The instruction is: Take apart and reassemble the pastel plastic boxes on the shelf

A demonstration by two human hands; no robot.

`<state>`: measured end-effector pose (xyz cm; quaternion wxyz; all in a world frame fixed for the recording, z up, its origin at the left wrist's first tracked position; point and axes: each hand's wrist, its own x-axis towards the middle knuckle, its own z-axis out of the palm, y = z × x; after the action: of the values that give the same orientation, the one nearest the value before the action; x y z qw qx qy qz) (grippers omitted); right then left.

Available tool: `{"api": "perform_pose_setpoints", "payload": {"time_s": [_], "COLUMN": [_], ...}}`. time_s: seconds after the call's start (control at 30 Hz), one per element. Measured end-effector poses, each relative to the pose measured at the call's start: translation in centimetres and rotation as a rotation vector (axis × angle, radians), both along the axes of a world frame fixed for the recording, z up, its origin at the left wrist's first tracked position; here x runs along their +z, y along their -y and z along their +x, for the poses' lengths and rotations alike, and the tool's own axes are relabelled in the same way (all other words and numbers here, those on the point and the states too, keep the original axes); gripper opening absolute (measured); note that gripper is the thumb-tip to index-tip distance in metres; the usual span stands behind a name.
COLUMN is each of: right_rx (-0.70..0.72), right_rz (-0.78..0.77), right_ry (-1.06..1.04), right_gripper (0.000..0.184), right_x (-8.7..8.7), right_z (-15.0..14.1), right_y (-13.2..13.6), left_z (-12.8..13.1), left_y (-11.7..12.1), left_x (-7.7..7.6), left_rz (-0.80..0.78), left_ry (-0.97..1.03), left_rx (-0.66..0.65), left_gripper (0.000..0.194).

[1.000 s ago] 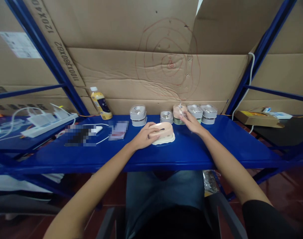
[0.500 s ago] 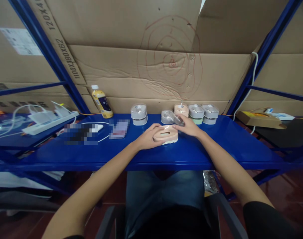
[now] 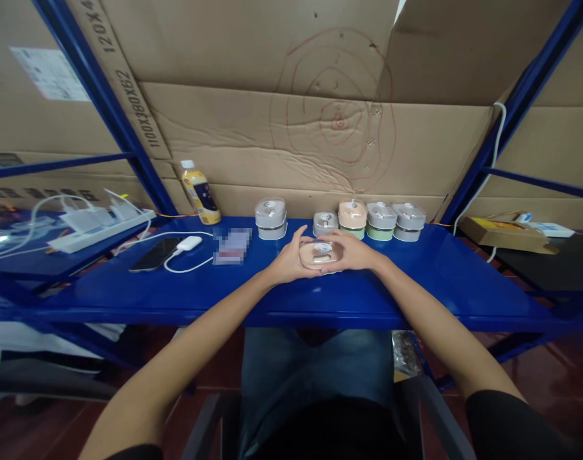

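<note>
On the shelf (image 3: 416,281) — five containers (image 3: 352,214), both hands (image 3: 320,255) on a sixth (image 3: 320,254).

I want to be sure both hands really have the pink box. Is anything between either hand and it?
Nothing visible. The left hand and right hand both rest directly against the pink box, one on each side, on the blue shelf.
</note>
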<state>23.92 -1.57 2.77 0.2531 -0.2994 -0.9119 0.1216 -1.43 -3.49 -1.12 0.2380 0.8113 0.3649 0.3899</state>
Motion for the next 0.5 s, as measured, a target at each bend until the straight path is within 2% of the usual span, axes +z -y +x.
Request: {"api": "perform_pose_setpoints", "payload": {"time_s": [0.17,0.3,0.4,0.5], "right_rx": [0.02,0.003,0.015,0.019], "right_rz": [-0.017,-0.038,-0.071,-0.051], "right_ry": [0.042,0.07,0.075,0.08], "right_gripper": [0.099,0.101,0.106,0.111], "right_x": [-0.23,-0.66,-0.94,-1.0], "right_z": [-0.22,-0.3,-0.04,0.66], "right_y": [-0.5,-0.71,-0.8,-0.77], "left_z": [-0.16,-0.08,-0.2,-0.83], "left_y": [0.04,0.54,0.56,0.16], "left_x": [-0.14,0.24,0.37,0.08], "left_rz": [-0.003,-0.037,0.014,0.087], "left_ry": [-0.033,-0.087,-0.132,-0.18], "left_rx": [0.0,0.0,-0.003,0.025], "left_gripper": [0.138,0.122,0.106,0.1]}}
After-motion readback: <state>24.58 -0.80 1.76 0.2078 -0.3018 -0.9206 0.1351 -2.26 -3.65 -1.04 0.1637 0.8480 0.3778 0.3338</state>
